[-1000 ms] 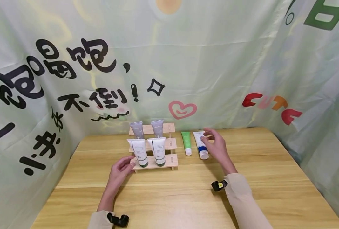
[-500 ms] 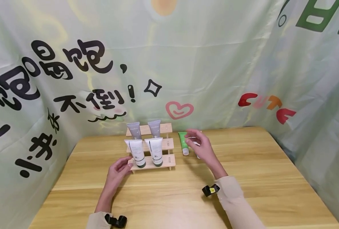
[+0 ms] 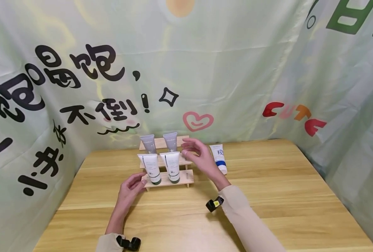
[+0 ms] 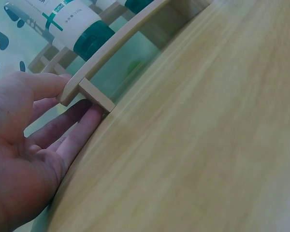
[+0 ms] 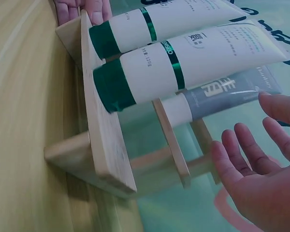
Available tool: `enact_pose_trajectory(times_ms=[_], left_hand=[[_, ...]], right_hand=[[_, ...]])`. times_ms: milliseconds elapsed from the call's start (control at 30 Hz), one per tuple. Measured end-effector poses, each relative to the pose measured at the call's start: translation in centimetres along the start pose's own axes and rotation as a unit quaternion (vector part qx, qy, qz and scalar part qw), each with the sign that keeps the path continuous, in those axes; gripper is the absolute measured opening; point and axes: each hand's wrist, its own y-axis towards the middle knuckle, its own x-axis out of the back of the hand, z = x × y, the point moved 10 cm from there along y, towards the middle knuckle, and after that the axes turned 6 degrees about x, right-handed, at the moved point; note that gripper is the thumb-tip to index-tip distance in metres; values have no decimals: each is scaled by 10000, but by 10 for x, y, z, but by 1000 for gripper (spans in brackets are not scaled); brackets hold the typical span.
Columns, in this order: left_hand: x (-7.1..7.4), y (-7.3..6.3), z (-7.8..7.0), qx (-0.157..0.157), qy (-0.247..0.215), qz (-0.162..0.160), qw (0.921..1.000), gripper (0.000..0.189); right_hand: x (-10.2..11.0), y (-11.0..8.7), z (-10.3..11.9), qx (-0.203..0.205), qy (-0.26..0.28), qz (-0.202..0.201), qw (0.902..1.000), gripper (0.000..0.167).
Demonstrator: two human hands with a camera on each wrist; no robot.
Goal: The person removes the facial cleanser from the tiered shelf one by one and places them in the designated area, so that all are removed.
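A three-step wooden display stand [image 3: 186, 176] stands on the table. Two white squeeze tubes with green caps, a left one [image 3: 151, 167] and a right one [image 3: 173, 166], stand cap-down on its lowest step. Behind them, two grey tubes, a left one [image 3: 148, 142] and a right one [image 3: 171, 140], rise from the middle step. My left hand [image 3: 129, 190] grips the left end of the lowest step, thumb above and fingers beneath by the leg [image 4: 96, 95]. My right hand [image 3: 202, 159] holds nothing, its fingers spread near the stand's right end, beside the right grey tube.
A white and blue tube [image 3: 219, 158] lies on the wooden table [image 3: 287, 182], right of my right hand. The green tube is hidden behind that hand. A printed fabric curtain [image 3: 236, 77] hangs along the table's back and sides.
My right hand has moved left from the white and blue tube, past the green tube, to the stand's right end. My left hand keeps its grip on the stand.
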Motion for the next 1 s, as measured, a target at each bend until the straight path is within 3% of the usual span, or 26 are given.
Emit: enact_pose_trajectory(times_ms=[533, 1000], left_hand=[[1, 0, 1, -17, 112, -17, 9999, 39], [2, 1, 3, 40, 126, -47, 9999, 39]], right_hand=[[-27, 20, -17, -434, -39, 9, 9990, 46], [-25, 22, -20, -548, -359, -124, 9978, 37]])
